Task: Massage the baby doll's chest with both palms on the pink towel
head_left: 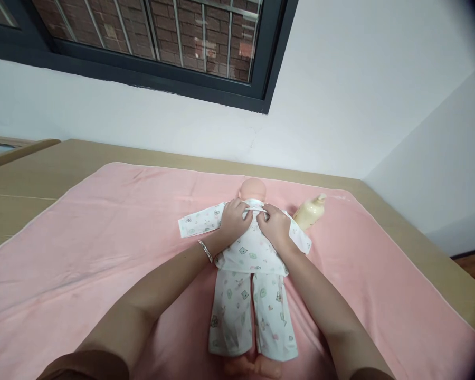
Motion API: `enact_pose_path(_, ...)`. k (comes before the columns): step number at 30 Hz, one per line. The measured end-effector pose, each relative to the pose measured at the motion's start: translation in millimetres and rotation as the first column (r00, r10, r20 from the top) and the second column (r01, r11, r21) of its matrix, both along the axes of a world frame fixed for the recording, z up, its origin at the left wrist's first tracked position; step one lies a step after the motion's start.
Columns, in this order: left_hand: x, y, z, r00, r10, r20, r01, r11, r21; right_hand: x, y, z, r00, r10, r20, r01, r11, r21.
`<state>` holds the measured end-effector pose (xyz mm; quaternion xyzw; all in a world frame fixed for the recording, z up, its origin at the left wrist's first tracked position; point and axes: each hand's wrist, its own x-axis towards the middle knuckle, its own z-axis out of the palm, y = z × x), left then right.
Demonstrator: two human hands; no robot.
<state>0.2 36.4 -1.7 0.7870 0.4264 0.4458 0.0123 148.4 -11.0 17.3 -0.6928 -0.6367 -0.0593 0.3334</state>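
Observation:
A baby doll (253, 188) lies on the pink blanket (103, 232) with its head away from me and its feet near me. It wears a white printed top (250, 253) and matching trousers (233, 311). My left hand (236, 219), below a bracelet on the wrist, pinches the top's fabric near the neck. Just beside it, my right hand (275, 224) pinches the same edge of cloth, which is raised in a small fold between both hands. One sleeve stretches out flat to the left; the other angles down to the right, partly behind my right hand.
A baby bottle (311, 211) with cream-coloured contents lies on the blanket, right of the doll. The blanket covers a wooden surface (91, 153) set against a white wall (328, 95). A dark-framed window (158, 79) with bars is above.

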Motion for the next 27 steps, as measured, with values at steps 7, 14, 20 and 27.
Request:
enact_pose_path(7, 1.7, 7.3, -1.2, 0.998, -0.039, -0.041, 0.037, 0.998, -0.054, 11.5, 16.4, -2.2, 0.983, 0.184, 0.024, -0.182, 0.980, -0.077)
enact_pose_path(14, -0.9, 6.2, 1.0, 0.991, -0.050, -0.123, 0.056, 0.998, 0.041, 9.5, 11.3, -9.1, 0.983, 0.181, -0.016, -0.178, 0.979, 0.096)
enact_pose_path(20, 0.9, 0.2, 3.1, 0.996, 0.022, -0.087, -0.023, 1.000, -0.012, 4.6, 5.7, -9.5, 0.998, 0.048, -0.048, -0.044, 0.996, 0.079)
enact_pose_path(27, 1.9, 6.1, 0.6, 0.993, -0.072, -0.096, 0.068, 0.997, -0.043, 14.8, 20.0, -9.2, 0.977, 0.210, -0.022, -0.211, 0.977, -0.023)
